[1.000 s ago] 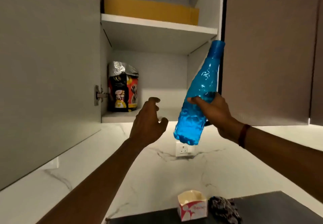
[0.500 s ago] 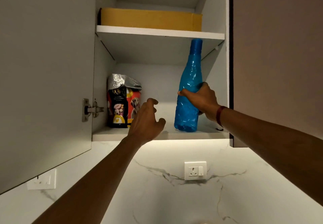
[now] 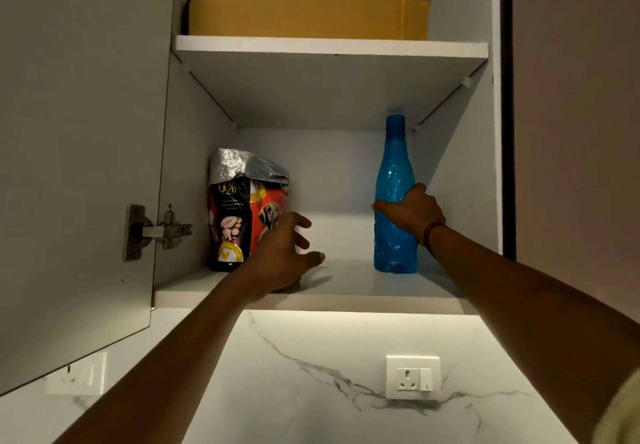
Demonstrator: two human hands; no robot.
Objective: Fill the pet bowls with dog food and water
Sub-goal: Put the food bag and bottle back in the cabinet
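A blue plastic water bottle (image 3: 394, 166) stands upright on the right of the lower cabinet shelf (image 3: 346, 288). My right hand (image 3: 410, 213) grips it around the middle. A red and black dog food bag (image 3: 239, 215) with a folded silver top stands at the shelf's left. My left hand (image 3: 284, 253) hovers just right of the bag with fingers spread and relaxed, holding nothing. No pet bowls are in view.
The cabinet door (image 3: 79, 153) hangs open on the left, with its hinge (image 3: 152, 230) showing. A yellow cardboard box (image 3: 308, 18) fills the upper shelf. Below is a white marble wall with a socket (image 3: 412, 377) and another socket (image 3: 76, 374) at left.
My right hand carried the blue bottle up from over the counter into the cabinet and stood it on the lower shelf. My left hand moved closer to the dog food bag.
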